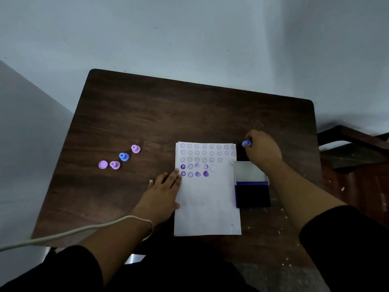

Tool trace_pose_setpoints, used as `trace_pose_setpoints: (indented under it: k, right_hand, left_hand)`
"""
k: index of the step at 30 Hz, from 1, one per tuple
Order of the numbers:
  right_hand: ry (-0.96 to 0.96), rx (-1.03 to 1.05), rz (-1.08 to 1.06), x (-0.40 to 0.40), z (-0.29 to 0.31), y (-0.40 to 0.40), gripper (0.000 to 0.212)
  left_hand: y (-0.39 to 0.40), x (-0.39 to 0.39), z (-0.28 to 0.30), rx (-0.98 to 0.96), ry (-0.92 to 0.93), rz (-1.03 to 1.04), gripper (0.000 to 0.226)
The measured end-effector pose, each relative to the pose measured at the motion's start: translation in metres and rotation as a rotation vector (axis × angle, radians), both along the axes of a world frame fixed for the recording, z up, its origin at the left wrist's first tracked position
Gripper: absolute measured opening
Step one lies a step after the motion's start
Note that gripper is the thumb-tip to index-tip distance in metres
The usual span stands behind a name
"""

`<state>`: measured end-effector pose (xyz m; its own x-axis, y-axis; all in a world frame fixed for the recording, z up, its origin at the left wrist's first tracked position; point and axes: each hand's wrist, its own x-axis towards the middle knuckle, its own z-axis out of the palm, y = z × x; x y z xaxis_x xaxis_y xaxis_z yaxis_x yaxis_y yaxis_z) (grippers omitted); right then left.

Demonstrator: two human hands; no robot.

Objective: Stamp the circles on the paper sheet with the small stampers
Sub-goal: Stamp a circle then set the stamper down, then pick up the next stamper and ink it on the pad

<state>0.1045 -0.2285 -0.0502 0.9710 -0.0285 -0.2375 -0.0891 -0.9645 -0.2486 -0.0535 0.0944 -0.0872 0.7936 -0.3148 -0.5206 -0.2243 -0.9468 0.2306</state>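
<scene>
On the far left of the dark wooden table [147,114], four spare stampers [124,157] sit in a loose cluster, three pink and one blue, well apart from the paper; they look parked there out of the way, within reach of the left arm. A pale cable [63,233] crosses the left forearm near the wrist.

The left hand [162,190] lies flat and open, fingers spread, its fingertips resting on the left edge of the paper sheet [207,205]. It grips nothing; it seems to be pinning the sheet so it does not slide under a press.

On the sheet, the upper rows of circles look faint, and two rows below them carry darker purple prints, with at least one bare circle [213,168] just right of these.

Right of the sheet, touching its edge, the ink pad [252,193] lies with its lid open, close for re-inking.

The right hand [263,150] is beyond the pad, off the sheet's top right corner, closed around a blue stamper [245,143].
</scene>
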Motion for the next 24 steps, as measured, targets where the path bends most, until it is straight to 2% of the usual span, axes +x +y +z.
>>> trace_pose_setpoints:
  k: [4,8,12,15,20,24]
  right_hand:
    - [0.009,-0.002,0.019,-0.003,-0.004,-0.003,0.013]
    - [0.022,-0.006,0.019,-0.004,-0.006,-0.006,0.023]
    - [0.063,-0.039,0.040,-0.006,-0.002,-0.004,0.048]
    - [-0.006,-0.070,0.077,-0.003,0.007,0.010,0.058]
    - [-0.175,-0.057,0.203,0.008,0.025,0.067,0.056]
    - [-0.179,0.016,0.409,0.008,0.033,0.141,0.044]
  left_hand:
    - [0.001,0.000,-0.001,-0.001,0.001,0.004,0.095]
    - [0.001,0.000,-0.002,-0.008,0.007,0.013,0.095]
    - [0.001,0.002,0.000,-0.009,0.026,0.009,0.095]
    - [0.000,0.003,0.005,-0.019,0.049,0.012,0.094]
    - [-0.001,0.003,0.011,-0.024,0.056,0.013,0.092]
    - [-0.001,0.003,0.015,-0.031,0.057,0.000,0.092]
